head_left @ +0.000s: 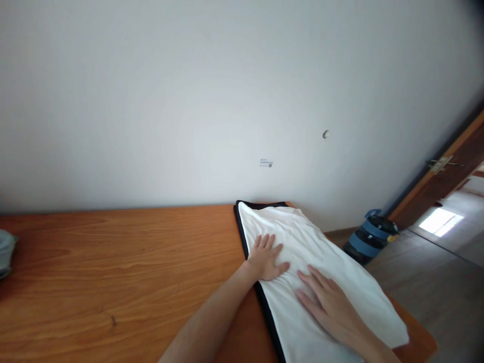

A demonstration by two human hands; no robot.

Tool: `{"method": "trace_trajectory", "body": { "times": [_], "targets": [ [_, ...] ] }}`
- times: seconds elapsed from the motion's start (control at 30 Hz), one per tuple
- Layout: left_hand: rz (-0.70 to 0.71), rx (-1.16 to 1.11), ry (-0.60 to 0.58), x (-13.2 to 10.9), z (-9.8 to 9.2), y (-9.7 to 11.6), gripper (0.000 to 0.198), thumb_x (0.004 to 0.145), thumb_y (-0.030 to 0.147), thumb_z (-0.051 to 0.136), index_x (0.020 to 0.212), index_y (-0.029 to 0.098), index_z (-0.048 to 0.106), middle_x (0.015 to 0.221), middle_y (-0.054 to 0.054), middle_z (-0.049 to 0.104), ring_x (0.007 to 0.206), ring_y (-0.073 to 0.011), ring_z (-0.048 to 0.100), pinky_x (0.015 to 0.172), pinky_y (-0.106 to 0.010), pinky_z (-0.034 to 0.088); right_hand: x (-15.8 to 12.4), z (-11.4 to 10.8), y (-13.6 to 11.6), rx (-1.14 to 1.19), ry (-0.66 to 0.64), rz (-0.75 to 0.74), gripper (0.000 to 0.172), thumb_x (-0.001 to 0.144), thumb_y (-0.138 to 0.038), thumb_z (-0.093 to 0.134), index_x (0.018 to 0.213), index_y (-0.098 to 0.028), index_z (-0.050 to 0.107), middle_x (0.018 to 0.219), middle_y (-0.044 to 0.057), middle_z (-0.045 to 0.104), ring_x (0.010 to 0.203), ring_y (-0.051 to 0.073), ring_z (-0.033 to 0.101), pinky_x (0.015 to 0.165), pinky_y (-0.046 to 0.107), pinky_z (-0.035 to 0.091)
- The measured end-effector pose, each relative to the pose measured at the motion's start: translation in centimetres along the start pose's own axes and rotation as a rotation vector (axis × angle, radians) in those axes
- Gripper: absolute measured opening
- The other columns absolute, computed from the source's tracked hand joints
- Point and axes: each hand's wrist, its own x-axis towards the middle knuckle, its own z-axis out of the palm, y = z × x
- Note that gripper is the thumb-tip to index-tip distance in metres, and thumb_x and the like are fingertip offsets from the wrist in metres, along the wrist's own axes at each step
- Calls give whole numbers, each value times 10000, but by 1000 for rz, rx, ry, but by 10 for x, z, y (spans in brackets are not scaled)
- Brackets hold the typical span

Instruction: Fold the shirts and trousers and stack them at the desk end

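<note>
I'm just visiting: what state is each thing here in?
Bare left hand: palm down, fingers spread on the cloth.
Bare right hand: palm down, on or just above the cloth.
White cloth: laid out, slightly wrinkled.
Thin black layer: mostly covered by the cloth.
Orange-brown wooden table: marked by a dark spot.
Brown wooden door: open or shut, unclear.

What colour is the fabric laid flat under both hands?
Plain white fabric, with no pattern visible; the head view shows it.

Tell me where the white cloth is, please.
In the head view, the white cloth lies right of centre on the table, over something black, under the left hand and right hand.
</note>
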Motion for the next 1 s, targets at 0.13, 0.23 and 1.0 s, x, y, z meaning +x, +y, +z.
{"method": "trace_trajectory", "body": {
  "times": [0.13,0.23,1.0],
  "targets": [
    [-21,-11,3,-42,-6,-11,844,970,725,321,1583,149,381,1681,-178,228,1570,-364,151,1269,-566,82,60,-7,-15,24,80,82,493,1016,-493,326,1208,-211,681,1287,143,692,1274,274,601,1107,431,427],
    [-33,-11,80,-82,-6,-18,774,1013,668,257,1585,160,373,1683,-159,243,1569,-347,175,1263,-585,136,107,8,-40,-26,114,202,569,1004,-483,347,1462,-187,511,1575,156,461,1490,261,370,1178,451,332],
    [-330,288,539,-386,-116,-187,359,910,124,477,1232,204,614,1275,-122,668,1185,-283,616,1045,-472,500,109,95,-297,598,479,-251,419,996,-532,387,1079,-212,644,1060,137,727,887,246,698,848,411,562]
  ]
}}
